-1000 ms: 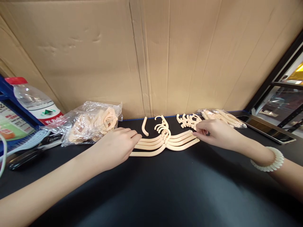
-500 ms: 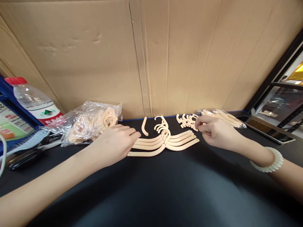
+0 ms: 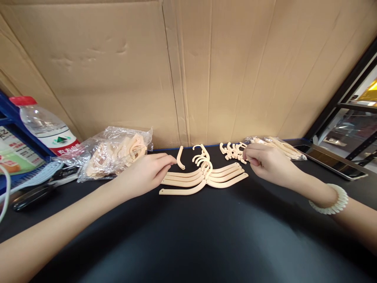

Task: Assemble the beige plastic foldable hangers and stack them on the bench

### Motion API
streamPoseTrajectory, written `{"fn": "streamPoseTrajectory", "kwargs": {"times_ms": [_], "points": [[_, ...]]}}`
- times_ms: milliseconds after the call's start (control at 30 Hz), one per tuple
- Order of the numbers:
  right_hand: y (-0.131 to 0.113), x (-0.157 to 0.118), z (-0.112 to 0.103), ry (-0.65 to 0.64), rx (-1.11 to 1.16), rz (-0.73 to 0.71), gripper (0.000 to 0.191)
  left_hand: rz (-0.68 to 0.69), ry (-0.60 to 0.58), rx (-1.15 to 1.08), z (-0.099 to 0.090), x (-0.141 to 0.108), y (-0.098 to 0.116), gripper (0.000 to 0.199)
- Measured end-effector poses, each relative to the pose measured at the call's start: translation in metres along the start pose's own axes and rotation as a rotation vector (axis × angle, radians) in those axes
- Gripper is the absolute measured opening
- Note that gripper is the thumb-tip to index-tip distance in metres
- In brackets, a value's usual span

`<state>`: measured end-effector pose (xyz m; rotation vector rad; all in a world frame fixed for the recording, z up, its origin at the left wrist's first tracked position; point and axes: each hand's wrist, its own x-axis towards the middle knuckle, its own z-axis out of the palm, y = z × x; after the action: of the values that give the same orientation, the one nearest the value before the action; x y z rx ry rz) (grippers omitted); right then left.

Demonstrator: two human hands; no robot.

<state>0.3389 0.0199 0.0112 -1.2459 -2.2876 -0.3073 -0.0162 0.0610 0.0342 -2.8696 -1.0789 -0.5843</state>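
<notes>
My left hand (image 3: 149, 173), fingers pressed together, reaches over the left ends of the hangers. Its fingertips are at the near edge of a loose curved hanger arm (image 3: 180, 158); what they hold, if anything, is hidden. Several beige folding hangers (image 3: 205, 175) lie stacked in the middle, arms spread and hooks pointing away from me. At the right, my right hand (image 3: 265, 163) is closed, with its thumb and finger pinched at a pile of small hanger hooks (image 3: 232, 151). Part of that pile is behind the fingers.
A clear bag of beige hanger parts (image 3: 114, 153) lies at the left, beside a red-capped bottle (image 3: 47, 125) and a black-handled tool (image 3: 32, 198). Behind my right hand is another bag (image 3: 282, 147), with a phone (image 3: 332, 161) beyond. A cardboard wall (image 3: 188, 70) closes off the back.
My left hand has moved slightly up toward the loose hanger arm, its fingers now stretched nearer to it. The right hand stays at the hook pile, turned slightly.
</notes>
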Motion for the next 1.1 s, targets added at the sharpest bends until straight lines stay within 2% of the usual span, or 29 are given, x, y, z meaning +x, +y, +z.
{"fn": "streamPoseTrajectory", "kwargs": {"times_ms": [167, 333, 400, 533, 600, 800, 967, 1100], "points": [[-0.013, 0.010, 0.003, -0.057, 0.094, 0.022, 0.022, -0.050, -0.079, -0.053, 0.007, 0.007, -0.005, 0.031], [-0.019, 0.049, 0.011, -0.179, 0.164, 0.017, 0.011, -0.082, -0.185, 0.028, 0.014, 0.026, -0.016, 0.032], [-0.015, 0.071, 0.019, -0.264, 0.213, -0.026, 0.006, -0.122, -0.251, 0.093, 0.016, 0.036, -0.019, 0.034], [-0.002, 0.111, 0.048, -0.324, 0.211, -0.140, 0.016, -0.173, -0.418, 0.114, 0.017, 0.049, -0.023, 0.042], [0.005, 0.124, 0.062, -0.378, 0.205, -0.188, 0.018, -0.168, -0.450, 0.085, 0.018, 0.051, -0.027, 0.045], [0.010, 0.140, 0.083, -0.491, 0.205, -0.194, 0.023, -0.058, -0.342, -0.038, 0.026, 0.051, -0.037, 0.039], [0.009, 0.137, 0.089, -0.441, 0.243, -0.217, 0.014, 0.057, -0.234, -0.055, 0.038, 0.051, -0.040, 0.021], [0.010, 0.129, 0.088, -0.369, 0.275, -0.235, 0.013, 0.095, -0.167, -0.020, 0.043, 0.050, -0.041, 0.022]]}}
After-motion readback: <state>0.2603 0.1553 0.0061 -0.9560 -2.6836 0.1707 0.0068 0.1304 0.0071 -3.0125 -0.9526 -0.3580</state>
